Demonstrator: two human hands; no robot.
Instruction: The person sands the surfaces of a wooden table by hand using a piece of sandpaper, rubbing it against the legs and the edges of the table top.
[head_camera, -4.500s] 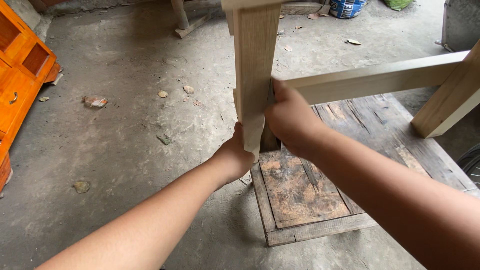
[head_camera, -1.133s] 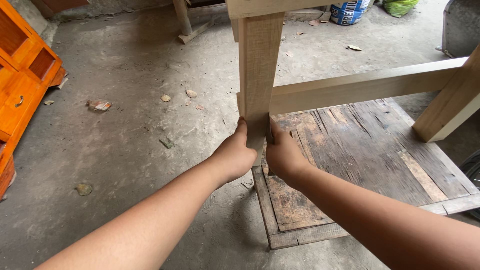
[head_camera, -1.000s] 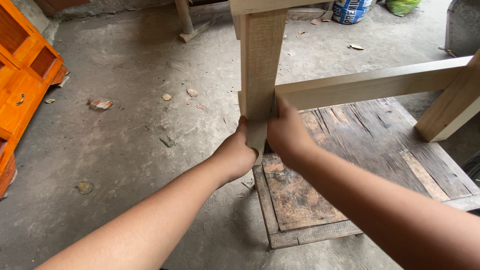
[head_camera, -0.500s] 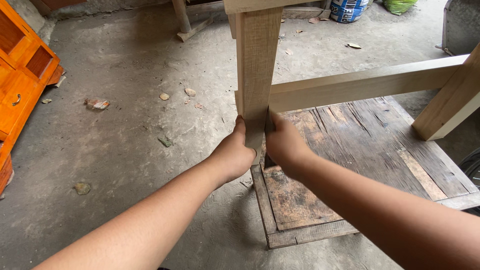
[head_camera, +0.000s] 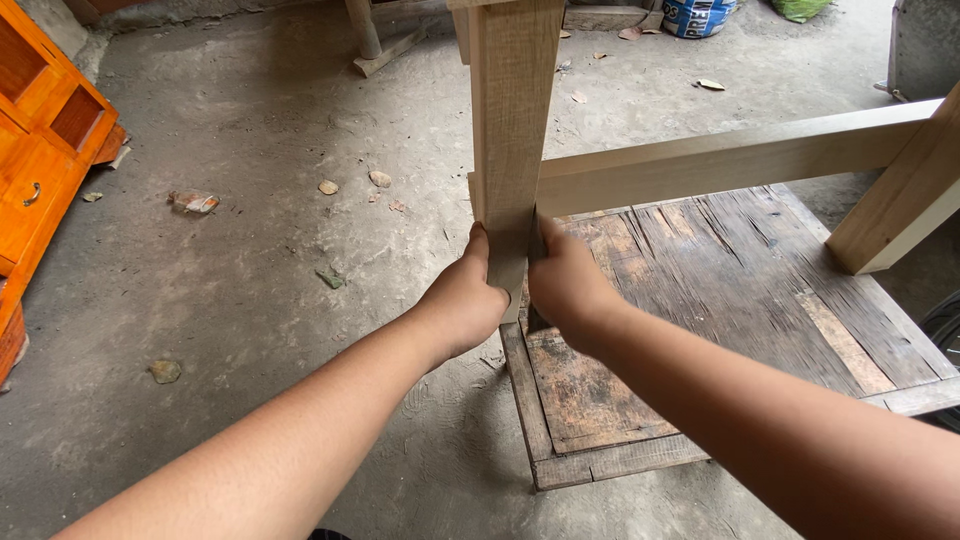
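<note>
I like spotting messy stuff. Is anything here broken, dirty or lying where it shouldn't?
Yes. Stones and scraps lie scattered over the concrete floor. The dark board under the pale wooden leg is worn, cracked and stained. The left hand and right hand grip that leg, which looks sound.

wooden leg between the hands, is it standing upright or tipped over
Upright. The wooden leg rises vertically from the worn wooden board, with the left hand and right hand pressed against its lower sides, below the horizontal rail.

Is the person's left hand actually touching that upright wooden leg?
Touching. The head view shows the left hand pressed against the wooden leg near its lower end, fingers wrapped on its left side, no gap.
</note>
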